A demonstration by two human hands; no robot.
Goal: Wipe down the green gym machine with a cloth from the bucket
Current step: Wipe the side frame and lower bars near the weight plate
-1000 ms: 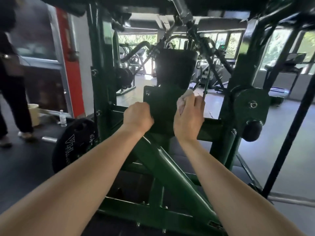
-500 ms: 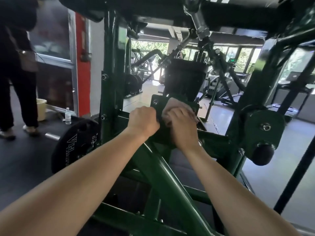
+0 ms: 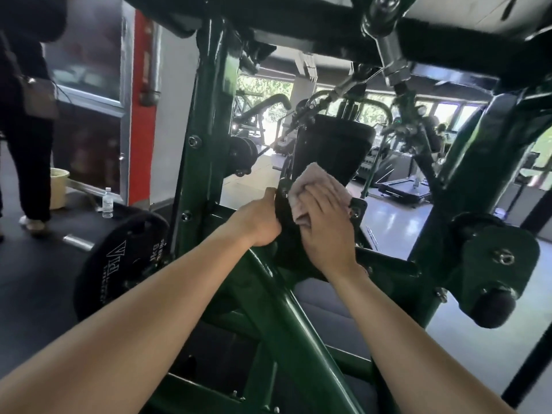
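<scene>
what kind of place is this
A gym, most likely: a green weight machine fills the view, a black weight plate sits at left, and a treadmill stands beyond.

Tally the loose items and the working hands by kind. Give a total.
Cloth: 1
Bucket: 1
Bottle: 1
Hands: 2, left hand gripping the machine, right hand pressing the cloth
Total: 5

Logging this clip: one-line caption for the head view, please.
Right hand presses pink cloth on the green machine; left hand grips it alongside.
</scene>
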